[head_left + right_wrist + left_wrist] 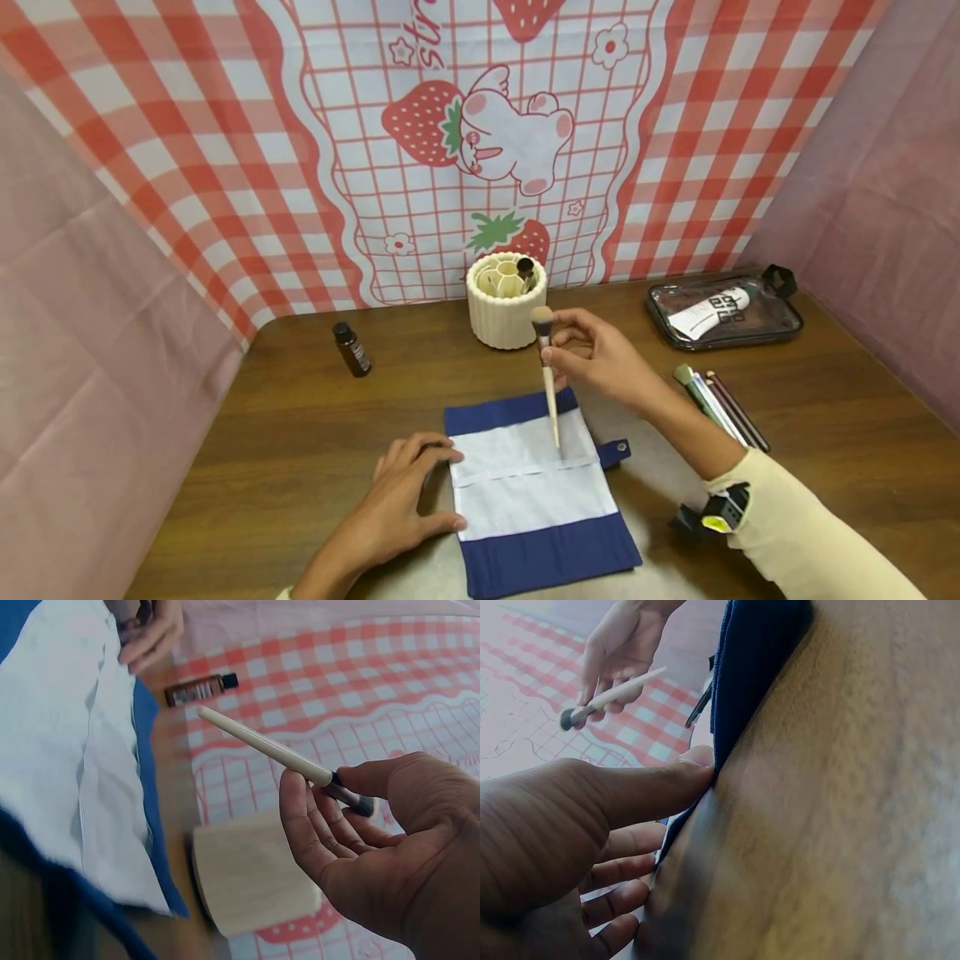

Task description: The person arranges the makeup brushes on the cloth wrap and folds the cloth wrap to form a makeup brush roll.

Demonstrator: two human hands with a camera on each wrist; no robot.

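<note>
A makeup brush (pixel 550 387) with a pale handle, dark ferrule and tan bristles is pinched near its ferrule by my right hand (pixel 607 367). It is held bristles up, its handle tip over the upper right of the white-and-navy fabric brush roll (pixel 525 500). The roll lies unfolded on the table, with a snap strap (pixel 615 452) sticking out on its right. My left hand (pixel 397 508) rests at the roll's left edge, thumb and fingertips touching it. In the right wrist view the brush (pixel 262 746) slants across, with bristles partly behind the thumb.
Behind the roll stands a cream ribbed holder (pixel 504 317) with a dark-topped item inside. A small dark bottle (pixel 352 350) is at the left. On the right lie several brushes (pixel 723 408) and a clear zip pouch (pixel 723 312) containing a white tube. A checked cloth hangs behind.
</note>
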